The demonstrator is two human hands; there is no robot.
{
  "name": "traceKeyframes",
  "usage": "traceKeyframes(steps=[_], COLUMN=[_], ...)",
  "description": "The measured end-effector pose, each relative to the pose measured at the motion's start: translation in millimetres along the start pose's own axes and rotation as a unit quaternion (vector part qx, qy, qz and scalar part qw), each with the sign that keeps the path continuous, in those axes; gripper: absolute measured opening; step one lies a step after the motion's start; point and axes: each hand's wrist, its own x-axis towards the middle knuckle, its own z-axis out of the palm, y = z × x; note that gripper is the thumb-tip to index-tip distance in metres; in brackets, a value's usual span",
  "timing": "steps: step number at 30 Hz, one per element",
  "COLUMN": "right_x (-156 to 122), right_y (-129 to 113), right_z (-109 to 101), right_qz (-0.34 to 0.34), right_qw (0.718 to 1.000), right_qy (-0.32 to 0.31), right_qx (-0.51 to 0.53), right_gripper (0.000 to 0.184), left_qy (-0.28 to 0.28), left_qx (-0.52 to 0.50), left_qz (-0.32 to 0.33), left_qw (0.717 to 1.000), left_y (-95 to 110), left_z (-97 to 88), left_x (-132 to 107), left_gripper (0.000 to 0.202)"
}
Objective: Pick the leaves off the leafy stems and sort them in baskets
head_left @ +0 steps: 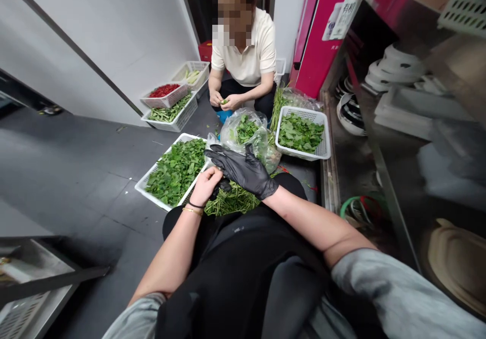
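My right hand (243, 169) wears a black glove, its fingers stretched out and spread over a pile of green stems (231, 202) on the floor. My bare left hand (205, 184) is closed, pinching a black piece of glove at the right hand's heel. A bracelet and a dark band sit on my left wrist. A white basket of picked green leaves (175, 171) lies just left of my hands.
A person in a cream shirt (245, 55) squats opposite, holding a green sprig. A plastic bag of greens (246, 129) and a second basket of leaves (301, 132) lie between us. Baskets of red chillies (164, 92) and green pods stand by the wall. Shelves with dishes run along the right.
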Motion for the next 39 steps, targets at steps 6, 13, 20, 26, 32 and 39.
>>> traceKeyframes(steps=[6, 13, 20, 26, 32, 39], right_x=[-7, -9, -14, -14, -8, -2], right_y=[-4, -5, -13, -21, -10, 8], right_z=[2, 3, 16, 24, 21, 13], right_qz=[0.015, -0.034, -0.052, -0.070, -0.038, -0.009], right_qw=[0.999, 0.999, 0.998, 0.997, 0.994, 0.999], right_qy=[0.005, 0.003, 0.028, -0.008, -0.026, -0.012], right_qx=[-0.037, -0.019, -0.011, 0.044, 0.102, 0.047], right_gripper=[0.083, 0.079, 0.076, 0.071, 0.074, 0.079], left_qy=[0.085, -0.038, -0.077, -0.126, -0.039, -0.031], left_qx=[-0.039, -0.324, -0.380, -0.307, 0.047, 0.227], left_qz=[0.033, -0.134, -0.169, -0.151, 0.013, 0.167], left_qw=[0.995, 0.936, 0.906, 0.931, 0.998, 0.959], left_y=[11, 36, 56, 58, 38, 30], left_z=[-11.7, -17.5, -14.2, -26.0, -26.3, -8.1], left_x=[-3, -24, -48, -53, -30, -18], left_gripper=[0.039, 0.077, 0.098, 0.115, 0.064, 0.039])
